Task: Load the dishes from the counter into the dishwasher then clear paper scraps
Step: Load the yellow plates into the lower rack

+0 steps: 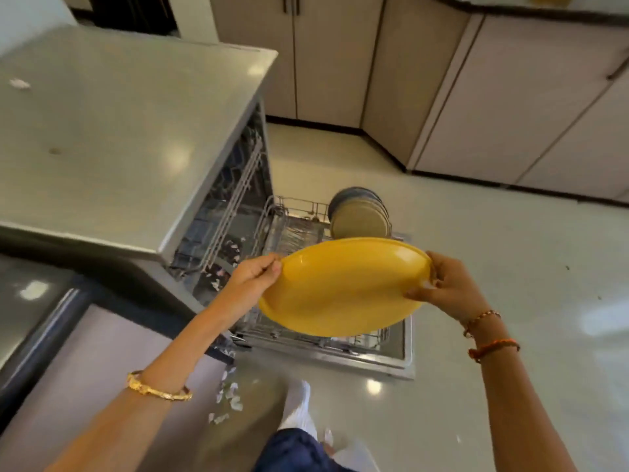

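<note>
Yellow plate (343, 287) held between left hand (253, 277) and right hand (449, 287), both apparently gripping its rim, above the dishwasher rack (306, 338).

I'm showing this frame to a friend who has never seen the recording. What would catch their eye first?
First the big yellow plate in mid-frame, gripped at opposite rims by the left hand and right hand above the pulled-out lower rack of the open dishwasher. Next, the stacked plates standing at the rack's far end, and paper scraps on the floor beside the person's foot.
</note>
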Demonstrator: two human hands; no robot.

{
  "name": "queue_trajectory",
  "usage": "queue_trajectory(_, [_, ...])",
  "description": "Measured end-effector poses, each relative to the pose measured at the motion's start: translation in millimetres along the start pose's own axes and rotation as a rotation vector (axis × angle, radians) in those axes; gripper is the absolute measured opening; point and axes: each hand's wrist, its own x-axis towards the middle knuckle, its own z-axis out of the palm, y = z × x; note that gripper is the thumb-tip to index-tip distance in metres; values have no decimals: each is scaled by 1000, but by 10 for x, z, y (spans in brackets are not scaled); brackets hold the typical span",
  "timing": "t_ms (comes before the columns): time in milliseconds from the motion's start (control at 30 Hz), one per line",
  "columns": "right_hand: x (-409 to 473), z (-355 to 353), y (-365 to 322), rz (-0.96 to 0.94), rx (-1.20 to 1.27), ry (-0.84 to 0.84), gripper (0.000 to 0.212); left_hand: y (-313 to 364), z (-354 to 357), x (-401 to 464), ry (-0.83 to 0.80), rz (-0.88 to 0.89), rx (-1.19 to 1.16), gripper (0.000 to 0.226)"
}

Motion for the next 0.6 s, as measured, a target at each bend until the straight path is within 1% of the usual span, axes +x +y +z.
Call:
queue_trajectory(100, [35,121,319,86,14,1,42,-221,-31,277,-199,-68,33,30])
queue_trajectory(167, [6,243,503,144,7,14,38,-381,-33,365,-278,-97,54,29])
queue_trajectory(200, [-17,283,548,143,-14,31,36,-424,-16,375,-302,-90,68,30])
queue_trajectory(267, [37,489,865,214,-21,110,39,-740,91,523,-391,-110,98,40])
queue_trajectory(300, [-39,548,885,221,-17,157,39,-782,140,456,-403,-79,127,44])
queue_trajectory(333, [-118,618,918,229,-4,214,35,-872,192,396,-410,-66,159,42])
queue_trajectory(367, [-156,690,984,235,0,275,38,-993,258,384,-416,-48,172,35])
queue_trajectory(400, [-162,786,1106,237,1,327,46,-1155,323,408,-419,-29,203,29])
queue_trajectory(433, [-172,884,1225,237,-12,359,51,-1304,382,429,-410,2,217,28])
queue_trajectory(467, [-187,978,1318,241,-28,385,51,-1431,432,440,-383,30,230,27])
queue_trajectory(533, [-194,1172,1580,278,-56,408,44,-1723,559,481,-321,72,258,24])
queue_trajectory(600, [-178,1333,1797,313,-74,419,39,-1972,674,516,-268,115,281,28])
